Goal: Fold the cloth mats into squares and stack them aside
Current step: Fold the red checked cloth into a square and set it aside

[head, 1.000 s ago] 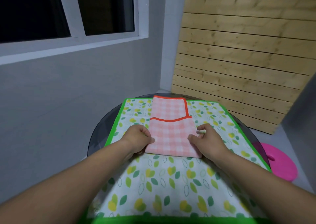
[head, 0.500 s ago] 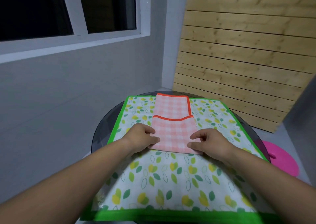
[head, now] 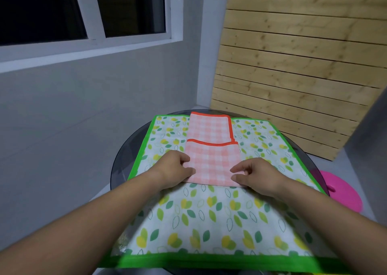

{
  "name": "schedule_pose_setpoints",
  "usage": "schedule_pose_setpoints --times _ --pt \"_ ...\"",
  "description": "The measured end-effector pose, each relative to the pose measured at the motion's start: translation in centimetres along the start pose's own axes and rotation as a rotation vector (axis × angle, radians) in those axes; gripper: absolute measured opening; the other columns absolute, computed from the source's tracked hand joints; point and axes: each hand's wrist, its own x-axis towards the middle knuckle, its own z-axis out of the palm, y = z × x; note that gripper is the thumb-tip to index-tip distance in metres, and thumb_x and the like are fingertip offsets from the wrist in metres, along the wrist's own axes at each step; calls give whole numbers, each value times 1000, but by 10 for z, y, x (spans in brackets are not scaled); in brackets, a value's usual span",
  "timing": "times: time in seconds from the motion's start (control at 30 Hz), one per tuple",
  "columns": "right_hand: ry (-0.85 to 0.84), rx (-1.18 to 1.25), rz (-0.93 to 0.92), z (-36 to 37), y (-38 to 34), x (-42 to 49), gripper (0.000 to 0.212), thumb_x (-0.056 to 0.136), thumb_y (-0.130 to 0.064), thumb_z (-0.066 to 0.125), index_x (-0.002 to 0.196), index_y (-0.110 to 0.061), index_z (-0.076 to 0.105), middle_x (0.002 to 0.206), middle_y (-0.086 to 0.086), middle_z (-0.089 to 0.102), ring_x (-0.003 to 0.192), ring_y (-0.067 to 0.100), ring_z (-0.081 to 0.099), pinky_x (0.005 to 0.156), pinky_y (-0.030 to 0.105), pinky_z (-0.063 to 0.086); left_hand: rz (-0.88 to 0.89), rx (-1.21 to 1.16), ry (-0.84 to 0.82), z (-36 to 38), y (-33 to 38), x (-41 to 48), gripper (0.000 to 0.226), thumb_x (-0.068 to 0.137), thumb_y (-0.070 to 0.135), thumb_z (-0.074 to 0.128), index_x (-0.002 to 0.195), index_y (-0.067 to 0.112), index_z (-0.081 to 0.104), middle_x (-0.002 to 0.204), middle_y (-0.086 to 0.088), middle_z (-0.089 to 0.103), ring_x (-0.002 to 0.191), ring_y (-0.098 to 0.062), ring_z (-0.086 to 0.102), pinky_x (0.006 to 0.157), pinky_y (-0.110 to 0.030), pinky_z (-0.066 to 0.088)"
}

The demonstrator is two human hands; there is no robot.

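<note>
A pink checked cloth mat [head: 212,155] with an orange border lies partly folded on a larger white mat [head: 209,218] with a leaf print and green border. The pink mat's near part is doubled over, and its far part extends flat toward the table's back. My left hand [head: 173,170] pinches the near left corner of the pink mat. At the near right corner, my right hand [head: 257,175] pinches the fold between thumb and fingers.
Both mats lie on a round dark glass table [head: 123,161]. A pink round stool [head: 341,191] stands low at the right. A grey wall with a window is at the left, and a wooden slat panel leans at the back right.
Both hands have shifted slightly inward along the near edge of the pink mat. The camera has moved a little closer; the fold itself looks the same.
</note>
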Motion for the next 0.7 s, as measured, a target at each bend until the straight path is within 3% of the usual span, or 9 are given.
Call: schedule_pose_setpoints --times 0.07,0.17,0.23,0.27,0.33,0.47,0.53,0.6,0.7 --pt "-10 -39 -5 0 0 0 29 88 -32 71 116 -23 71 73 -23 48 73 -5 50 78 17 39 5 39 -10 3 -1 1 27 92 25 69 115 11 68 101 -3 72 100 -24 68 94 -33 52" --pt "-12 -53 -11 -1 0 0 30 88 -33 71 117 -24 71 71 -22 49 69 -4 52 67 13 38 -1 110 -10 8 -1 3 35 94 29 65 125 12 64 116 -1 69 110 -23 63 100 -34 49" --pt "-13 -63 -12 0 1 0 31 87 -34 71 117 -25 71 77 -21 55 73 -3 56 66 12 38 26 174 -9 9 -2 5 13 95 27 62 90 15 66 93 0 67 91 -21 62 81 -30 50" --pt "-12 -65 -12 0 1 -1 31 87 -34 71 117 -25 71 78 -20 57 75 -3 57 67 12 39 32 213 1 10 -1 5 24 96 25 61 74 16 57 82 1 60 80 -19 58 70 -28 46" --pt "-9 -62 -12 0 1 -1 30 87 -35 71 116 -26 71 74 -20 55 70 -3 56 65 13 39 47 286 7 11 -1 6 34 97 26 59 66 18 45 82 -1 50 70 -18 51 62 -28 40" --pt "-3 -83 -20 2 1 -1 30 88 -34 70 117 -27 70 72 -21 47 67 -4 50 63 11 35 38 519 -23 12 3 -2 20 101 39 47 93 21 53 111 -4 41 88 -24 55 82 -39 50" --pt "0 -99 -24 4 2 -1 29 89 -35 69 117 -27 69 76 -22 46 71 -4 50 67 13 36 92 660 47 15 3 -8 23 101 39 42 108 20 54 119 -6 41 102 -26 50 90 -41 46" --pt "3 -104 -26 4 3 -1 29 89 -35 69 116 -27 69 79 -22 48 74 -3 51 72 15 38 259 718 148 21 2 -9 24 101 37 40 112 21 55 126 -7 43 117 -29 44 96 -41 39" --pt "3 -94 -22 5 4 1 28 88 -35 70 115 -27 70 88 -20 55 79 -1 54 73 15 39 323 639 15 31 -2 -6 38 104 41 30 133 25 49 152 -11 34 143 -33 26 115 -42 26"
